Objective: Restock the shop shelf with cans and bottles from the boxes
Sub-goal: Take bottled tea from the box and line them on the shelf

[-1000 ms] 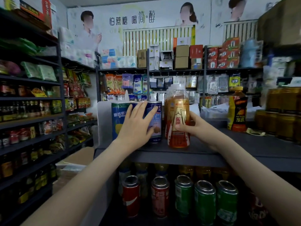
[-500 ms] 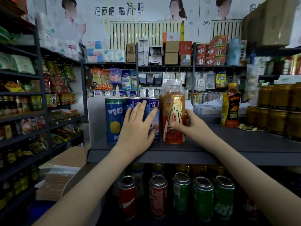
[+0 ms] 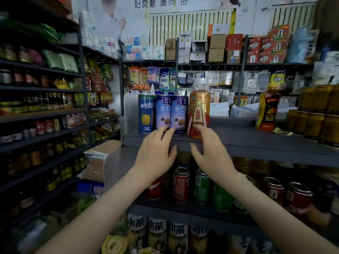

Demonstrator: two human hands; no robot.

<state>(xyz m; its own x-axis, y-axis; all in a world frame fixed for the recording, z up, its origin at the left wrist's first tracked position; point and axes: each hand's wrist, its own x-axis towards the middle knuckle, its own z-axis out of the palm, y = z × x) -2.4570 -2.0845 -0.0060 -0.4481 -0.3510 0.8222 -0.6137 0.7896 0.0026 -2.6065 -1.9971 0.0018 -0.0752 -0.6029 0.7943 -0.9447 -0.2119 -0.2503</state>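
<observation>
On the grey top shelf (image 3: 256, 143) stand a blue can with a yellow fruit (image 3: 146, 114), two pale-blue almond cans (image 3: 171, 113) and an orange energy-drink bottle (image 3: 199, 109) with a white cap. My left hand (image 3: 156, 153) hovers with spread fingers just in front of the pale-blue cans, its fingertips at their bases. My right hand (image 3: 211, 153) is open in front of the orange bottle, fingertips near its lower part. Neither hand holds anything.
A second orange bottle (image 3: 266, 110) and stacked gold cans (image 3: 317, 114) stand at the shelf's right. Red and green cans (image 3: 192, 186) fill the shelf below, tea bottles (image 3: 157, 233) lower still. Stocked dark shelving (image 3: 42, 110) lines the left; a cardboard box (image 3: 102, 156) sits beside it.
Both hands have let go and drawn back toward me from the pale-blue can and the orange bottle. The cans and bottle stay upright on the shelf.
</observation>
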